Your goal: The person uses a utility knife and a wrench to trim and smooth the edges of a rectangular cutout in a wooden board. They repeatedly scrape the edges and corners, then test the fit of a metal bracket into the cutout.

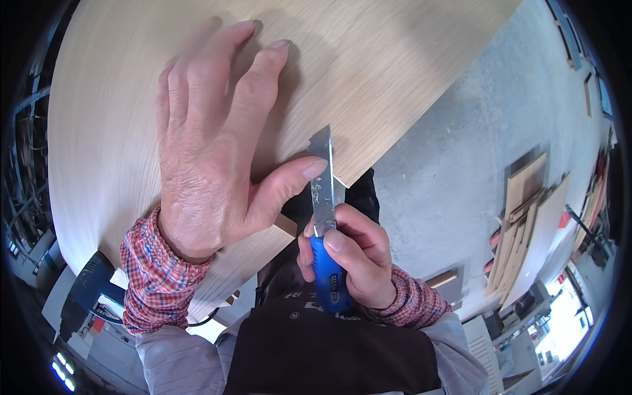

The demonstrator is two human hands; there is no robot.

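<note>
My right hand [359, 257] is closed around the blue handle of a knife [322, 191]. Its flat grey metal blade points away from me and has an uneven tip. The blade lies over the near edge of a large pale wood-grain panel [388, 72], by a notch in that edge. Resting on the panel, my left hand [210, 145] has its fingers spread and holds nothing. Its thumb tip is at the left side of the blade; whether it touches the metal I cannot tell.
A dark blue power tool [89, 289] sits at the lower left, below the panel. Grey concrete floor [454, 158] stretches to the right, where several boards [526, 230] lie stacked. Metal racking [29, 131] stands past the panel's left side.
</note>
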